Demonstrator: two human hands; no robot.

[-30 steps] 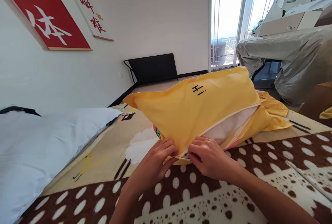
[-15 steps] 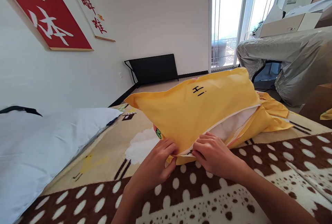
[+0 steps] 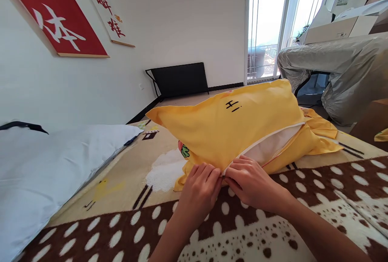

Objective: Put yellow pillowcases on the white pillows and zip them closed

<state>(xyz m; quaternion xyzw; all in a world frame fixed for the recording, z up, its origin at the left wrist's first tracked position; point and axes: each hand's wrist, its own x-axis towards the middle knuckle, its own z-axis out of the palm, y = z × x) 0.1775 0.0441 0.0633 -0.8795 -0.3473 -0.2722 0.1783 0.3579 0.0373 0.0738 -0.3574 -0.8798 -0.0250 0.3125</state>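
Observation:
A yellow pillowcase [image 3: 212, 132] printed with "Hi" lies in front of me, filled out by a white pillow [image 3: 273, 146] that shows through its unzipped side. At the near edge my left hand [image 3: 201, 183] is closed on the pillowcase fabric beside the zipper. Close against it, my right hand [image 3: 250, 179] pinches the zipper where its open part begins; a small dark slider shows between the hands, mostly hidden by the fingers. To the right of both hands the white-edged zipper gapes open.
A patterned blanket [image 3: 115, 217] covers the surface beneath. At left lies a white pillow-like item [image 3: 75, 161]. More yellow fabric [image 3: 321, 128] sits behind on the right. Beyond are a black folded frame [image 3: 182, 80], a plastic-covered piece of furniture [image 3: 339, 60] and boxes [image 3: 330, 29].
My left hand has shifted right along the zipper edge, up against my right hand. The pillowcase's near-left corner now shows free. My right hand has hardly moved.

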